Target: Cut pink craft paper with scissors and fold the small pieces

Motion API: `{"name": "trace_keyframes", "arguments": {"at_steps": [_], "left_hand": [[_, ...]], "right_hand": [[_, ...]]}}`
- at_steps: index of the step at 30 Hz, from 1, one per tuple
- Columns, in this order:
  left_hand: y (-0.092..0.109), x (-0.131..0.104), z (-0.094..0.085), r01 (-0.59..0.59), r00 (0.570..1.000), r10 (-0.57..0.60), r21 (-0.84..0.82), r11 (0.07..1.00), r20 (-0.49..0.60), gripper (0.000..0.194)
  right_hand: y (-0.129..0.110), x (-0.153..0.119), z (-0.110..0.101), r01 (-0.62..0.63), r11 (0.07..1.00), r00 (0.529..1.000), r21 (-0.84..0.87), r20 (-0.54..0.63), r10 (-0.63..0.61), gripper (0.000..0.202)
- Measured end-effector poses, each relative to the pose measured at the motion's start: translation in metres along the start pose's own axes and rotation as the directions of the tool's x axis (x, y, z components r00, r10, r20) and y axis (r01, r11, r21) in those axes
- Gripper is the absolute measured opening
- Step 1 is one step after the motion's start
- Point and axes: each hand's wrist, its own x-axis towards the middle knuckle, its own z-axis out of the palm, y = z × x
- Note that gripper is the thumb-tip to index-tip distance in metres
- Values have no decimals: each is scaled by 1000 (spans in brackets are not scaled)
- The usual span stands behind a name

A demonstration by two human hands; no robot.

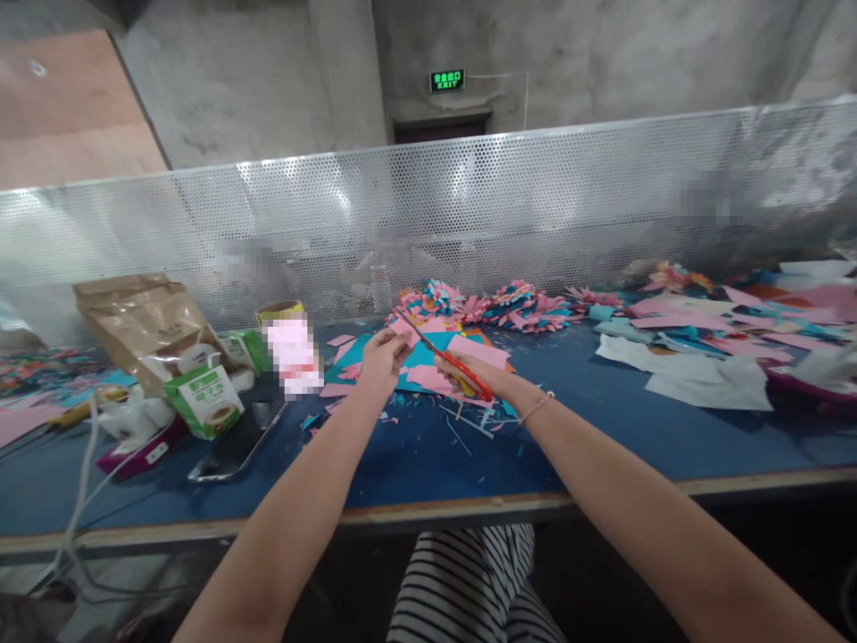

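Note:
My left hand (pixel 386 359) pinches a small piece of pink paper (pixel 405 330) above the table. In my right hand (pixel 461 371) is a pair of scissors with red handles (pixel 477 379), the blades pointing up and left toward that pink piece. Whether the blades touch the paper I cannot tell. Under both hands lie blue paper sheets (pixel 354 360) and loose pink paper sheets (pixel 478 350). Thin paper scraps (pixel 469 420) are scattered just in front of them. Behind the hands sit several fringed paper flowers (pixel 526 306) in pink, blue and orange.
On the left stand a brown paper bag (pixel 144 326), a green-and-white box (pixel 206 402), a dark phone (pixel 234 446) lying flat and a yellow tape roll (pixel 281 311). White sheets (pixel 710 388) and a pink paper pile (pixel 689 313) lie right. A perforated metal panel (pixel 536 205) runs behind the blue table (pixel 603 446).

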Motion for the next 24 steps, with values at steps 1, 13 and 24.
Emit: {"name": "trace_keyframes", "arguments": {"at_steps": [1,13,24], "left_hand": [[0,0,0,14,1000,-14,-7,1000,-12,20],[3,1,0,93,994,-93,-10,996,-48,24],[4,2,0,124,990,-125,-22,992,-71,18]], "right_hand": [[-2,0,2,-2,1000,1000,13,-3,2,36],[4,6,0,63,985,990,-160,-117,-82,33],[-15,-12,8,56,897,958,-439,-229,-173,29]]}}
